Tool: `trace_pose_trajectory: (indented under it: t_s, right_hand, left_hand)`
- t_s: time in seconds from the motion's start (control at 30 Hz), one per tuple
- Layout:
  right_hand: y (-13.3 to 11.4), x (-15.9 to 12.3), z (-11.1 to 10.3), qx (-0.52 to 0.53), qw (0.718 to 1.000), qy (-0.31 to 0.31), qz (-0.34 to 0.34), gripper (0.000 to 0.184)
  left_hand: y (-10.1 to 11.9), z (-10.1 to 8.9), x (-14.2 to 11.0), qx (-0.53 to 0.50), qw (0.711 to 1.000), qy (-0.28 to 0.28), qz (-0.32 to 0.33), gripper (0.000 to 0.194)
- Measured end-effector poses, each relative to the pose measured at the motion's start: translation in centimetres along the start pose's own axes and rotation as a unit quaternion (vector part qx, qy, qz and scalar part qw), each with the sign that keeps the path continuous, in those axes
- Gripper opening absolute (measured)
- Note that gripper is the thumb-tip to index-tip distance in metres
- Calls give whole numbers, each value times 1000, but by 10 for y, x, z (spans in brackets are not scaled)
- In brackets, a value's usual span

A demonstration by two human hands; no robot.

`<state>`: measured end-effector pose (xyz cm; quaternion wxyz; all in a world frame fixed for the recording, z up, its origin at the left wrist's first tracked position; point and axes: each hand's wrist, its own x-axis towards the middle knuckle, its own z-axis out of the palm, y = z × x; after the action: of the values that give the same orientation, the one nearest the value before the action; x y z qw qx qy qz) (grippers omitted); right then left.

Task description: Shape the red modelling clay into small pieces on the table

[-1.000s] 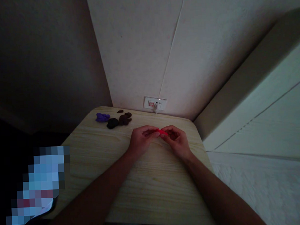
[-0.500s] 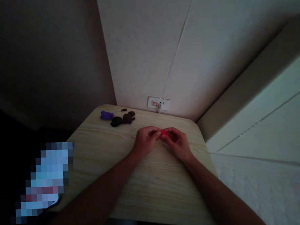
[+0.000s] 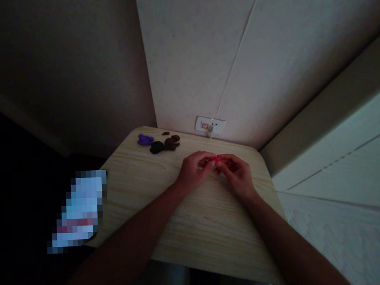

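Observation:
Between my fingertips is a small piece of soft red modelling clay (image 3: pixel 217 159), partly hidden by the thumbs. My left hand (image 3: pixel 197 169) pinches it from the left, with thumb and fingers closed on it. From the other side my right hand (image 3: pixel 237 172) grips the same piece, its fingers curled behind. Both hands are just above the wooden table. Farther back on the left lie a purple clay lump (image 3: pixel 145 139), a black clay lump (image 3: pixel 157 147) and a dark brown clay lump (image 3: pixel 171 143), with a small dark brown bit (image 3: pixel 165 133) behind them.
The light wooden table (image 3: pixel 143 223) has rounded corners and stands against the wall. A wall socket (image 3: pixel 210 125) with a white plug is just above its back edge. At the left edge is a blurred-out bright screen (image 3: pixel 78 208). A pale cabinet (image 3: pixel 339 145) stands right.
The whole view has shifted, so the table and hands appear farther right and slightly higher. Both hands still hold the red clay, with fingers slightly rearranged. The other lumps stay in place.

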<state>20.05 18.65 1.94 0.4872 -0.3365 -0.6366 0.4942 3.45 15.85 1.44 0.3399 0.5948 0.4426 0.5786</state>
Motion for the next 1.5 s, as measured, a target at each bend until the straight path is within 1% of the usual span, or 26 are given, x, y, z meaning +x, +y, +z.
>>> trace_pose_trajectory:
  t_s: [0.13, 0.2, 0.3, 0.4, 0.53, 0.7, 0.9, 1.03, 1.17, 1.23, 1.33, 1.4, 1.5]
  right_hand:
    - [1, 1, 1, 12, 1000, -16, 14, 32]
    - [0, 1, 1, 5, 1000, -22, 16, 31]
    - [-1, 1, 0, -8, 1000, -24, 11, 30]
    - [-2, -1, 0, 4, 1000, -28, 12, 30]
    - [-3, -2, 2, 34, 999, -26, 15, 29]
    - [-1, 0, 4, 48, 998, -34, 16, 24]
    - [-1, -2, 6, 66, 996, -44, 31, 27]
    - [-1, -4, 9, 72, 997, -21, 16, 26]
    - [0, -3, 9, 93, 995, -12, 24, 41]
    - [1, -1, 8, 81, 996, -2, 21, 37]
    - [4, 3, 4, 61, 998, 4, 6, 28]
    - [5, 4, 2, 67, 998, 3, 0, 28]
    - [6, 5, 0, 86, 996, 13, 14, 33]
  left_hand:
    - [1, -1, 0, 25, 1000, -6, 10, 21]
    - [0, 0, -1, 20, 1000, -5, 13, 21]
    - [-3, 3, -2, -44, 999, 9, -11, 24]
    - [-5, 5, 0, -108, 993, 22, -40, 24]
    - [-4, 5, 3, -137, 988, 37, -58, 25]
    - [2, 4, 3, -162, 983, 32, -84, 25]
    - [6, 2, 2, -158, 982, 28, -103, 19]
    - [7, 3, 3, -170, 981, 27, -94, 21]
    - [6, 3, 3, -171, 981, 46, -75, 22]
    - [5, 2, 3, -145, 986, 44, -68, 25]
    - [1, 2, 2, -108, 992, 18, -62, 28]
    - [-2, 1, 2, -100, 993, 9, -63, 28]
    - [-2, 0, 3, -118, 989, 4, -86, 26]
